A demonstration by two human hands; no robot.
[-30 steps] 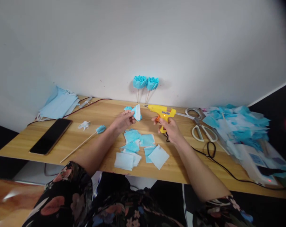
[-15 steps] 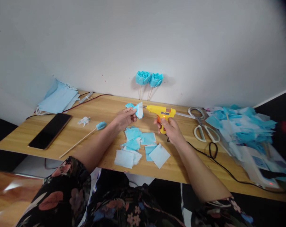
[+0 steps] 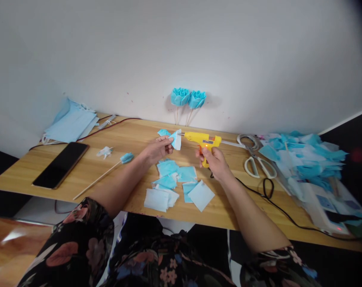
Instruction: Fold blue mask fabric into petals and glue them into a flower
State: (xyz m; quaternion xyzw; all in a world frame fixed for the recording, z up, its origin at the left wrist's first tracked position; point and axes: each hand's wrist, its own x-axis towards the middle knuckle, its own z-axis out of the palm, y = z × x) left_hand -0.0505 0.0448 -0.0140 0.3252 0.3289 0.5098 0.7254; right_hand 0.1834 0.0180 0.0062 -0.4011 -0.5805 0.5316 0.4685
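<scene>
Pinched between the fingers of my left hand is a folded blue and white fabric piece. My right hand grips a yellow glue gun by its handle, a finger at the orange trigger. The gun's nozzle points left and meets the edge of the fabric piece, or nearly so. Below both hands lie several cut blue squares, some overlapping. A stick with a small blue bud rests left of my left forearm.
Two blue fabric flowers on sticks lean on the wall. At left are a phone and blue masks. Scissors, a black cable, a fabric scrap pile and a white power strip are at right.
The view has shifted slightly. The fabric piece in my left hand is tilted a little differently, and the glue gun's nozzle is at its edge as before.
</scene>
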